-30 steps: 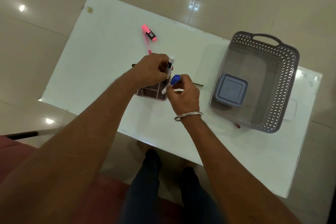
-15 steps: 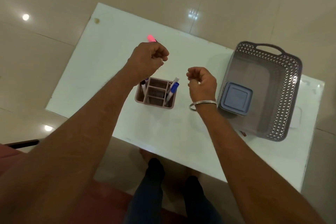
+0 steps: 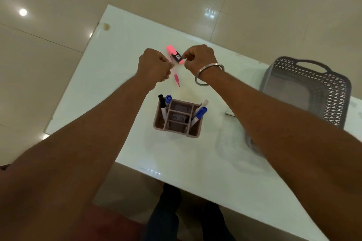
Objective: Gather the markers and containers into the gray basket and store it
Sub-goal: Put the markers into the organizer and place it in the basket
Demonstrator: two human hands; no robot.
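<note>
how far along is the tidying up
Done: four markers stand in the organizer. In hand: left hand and right hand, fingers curled, are at the pink highlighter on the table; grip unclear. Left: highlighter, thin pink pen and organizer into the gray basket, then storing it.

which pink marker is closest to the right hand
The thick pink highlighter with the black label, at the fingers of the right hand; the thin pink pen lies nearer the left hand.

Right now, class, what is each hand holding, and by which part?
The right hand pinches the pink highlighter by its black-labelled end; left hand: cannot tell.
</note>
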